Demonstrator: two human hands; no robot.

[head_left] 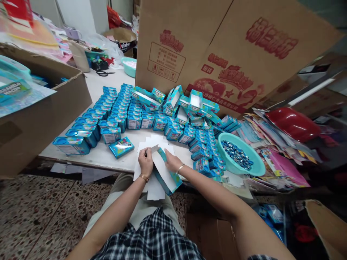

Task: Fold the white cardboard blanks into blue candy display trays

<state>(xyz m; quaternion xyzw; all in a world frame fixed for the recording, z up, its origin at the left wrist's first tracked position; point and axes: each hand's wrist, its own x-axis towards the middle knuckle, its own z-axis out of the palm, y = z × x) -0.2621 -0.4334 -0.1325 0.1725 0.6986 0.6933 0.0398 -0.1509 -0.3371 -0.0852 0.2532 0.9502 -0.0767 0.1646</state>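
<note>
My left hand point(145, 160) and my right hand point(171, 161) are both closed on a flat, unfolded blue-and-white carton blank point(166, 172) at the table's front edge. Under it lies a stack of more white blanks point(151, 189), overhanging the edge. Rows of assembled blue boxes point(108, 115) stand to the left, and a loose pile of open blue boxes point(187, 104) lies behind. One blue box point(121, 147) lies flat just left of my left hand. A teal bowl point(230, 167) of foil-wrapped candies point(237, 154) sits right of my right hand.
A big brown cardboard box point(217, 47) stands behind the pile. Another cardboard box point(35, 119) sits at the left. Printed sheets point(271, 151) and a red object point(292, 124) lie at the right. Scissors point(104, 73) and a second teal bowl point(128, 66) are at the back.
</note>
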